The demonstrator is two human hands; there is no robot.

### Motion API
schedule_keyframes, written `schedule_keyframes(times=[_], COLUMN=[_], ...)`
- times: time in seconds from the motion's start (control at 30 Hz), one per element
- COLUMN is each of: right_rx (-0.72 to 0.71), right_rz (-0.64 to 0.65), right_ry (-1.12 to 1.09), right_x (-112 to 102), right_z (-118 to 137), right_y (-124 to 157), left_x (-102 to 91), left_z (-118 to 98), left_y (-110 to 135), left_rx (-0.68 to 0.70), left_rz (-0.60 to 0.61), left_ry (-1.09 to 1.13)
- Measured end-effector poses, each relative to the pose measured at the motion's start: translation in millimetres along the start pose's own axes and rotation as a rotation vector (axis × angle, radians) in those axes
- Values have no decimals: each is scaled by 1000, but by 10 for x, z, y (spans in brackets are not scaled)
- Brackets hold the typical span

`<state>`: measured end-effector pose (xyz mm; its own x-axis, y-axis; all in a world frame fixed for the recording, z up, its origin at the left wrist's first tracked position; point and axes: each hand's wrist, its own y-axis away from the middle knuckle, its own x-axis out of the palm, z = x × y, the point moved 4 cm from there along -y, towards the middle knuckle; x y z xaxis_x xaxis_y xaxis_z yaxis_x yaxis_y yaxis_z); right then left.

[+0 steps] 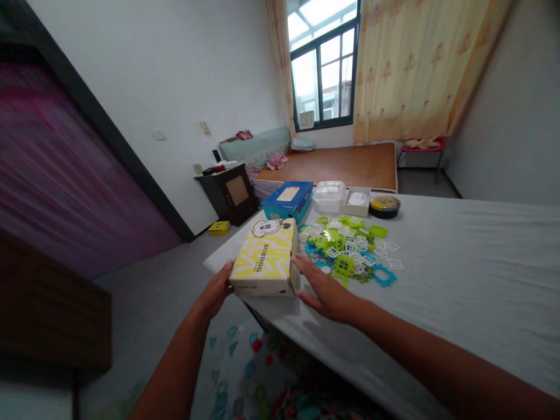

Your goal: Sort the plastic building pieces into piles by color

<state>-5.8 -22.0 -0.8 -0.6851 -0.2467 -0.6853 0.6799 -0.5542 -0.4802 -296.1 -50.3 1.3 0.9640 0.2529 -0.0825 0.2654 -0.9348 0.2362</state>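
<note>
A yellow and white cardboard box (266,256) with a cartoon face and the word BOBDOG sits at the near left corner of the table (459,262). My left hand (215,291) presses against its left side, fingers together. My right hand (321,289) lies flat against its right side, fingers stretched out. Both hands touch the box from either side. Just right of the box lies a heap of several flat green, blue and white plastic building pieces (350,248).
Behind the pile stand a blue box (289,200), a clear plastic container (329,195), a white tray (357,200) and a round dark tin (384,205). More coloured pieces (249,361) lie on the floor below. A dark cabinet (230,194) and a low bed (341,163) stand beyond.
</note>
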Motion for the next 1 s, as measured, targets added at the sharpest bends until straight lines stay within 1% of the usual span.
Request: schedule_keyframes(times=[0.07,0.17,0.3,0.37,0.47,0.6,0.7,0.77,0.87,0.93,1.0], right_rx=[20,45,91,112,109,71,99,143,169,197,252], right_rz=[21,21,-30,-69,-108,-174,-240,-270,-328,-363,-372], right_ry=[-22,-15,37,59,62,24,-72,-129,-102,-21,80], right_x=[109,181,168,144,108,27,-51,-105,-219,-310,-402], right_z=[-36,-81,-143,-179,-199,-146,-110,-103,-100,-123,-173], right_y=[-35,-30,-15,-19,-30,-60,-104,-144,-218,-268,-313], left_x=[31,73,181,244,281,200,122,121,226,367,548], left_z=[-17,-73,-194,-246,-305,-447,-581,-677,-863,-1024,-1191], left_y=[34,114,190,192,166,152,155,160,192,232,272], left_rx=[15,27,62,85,111,220,288,327,419,514,612], left_rz=[12,29,113,130,49,-66,-91,-85,-82,-64,-1], left_ry=[39,69,81,100,93,38,8,4,37,35,-10])
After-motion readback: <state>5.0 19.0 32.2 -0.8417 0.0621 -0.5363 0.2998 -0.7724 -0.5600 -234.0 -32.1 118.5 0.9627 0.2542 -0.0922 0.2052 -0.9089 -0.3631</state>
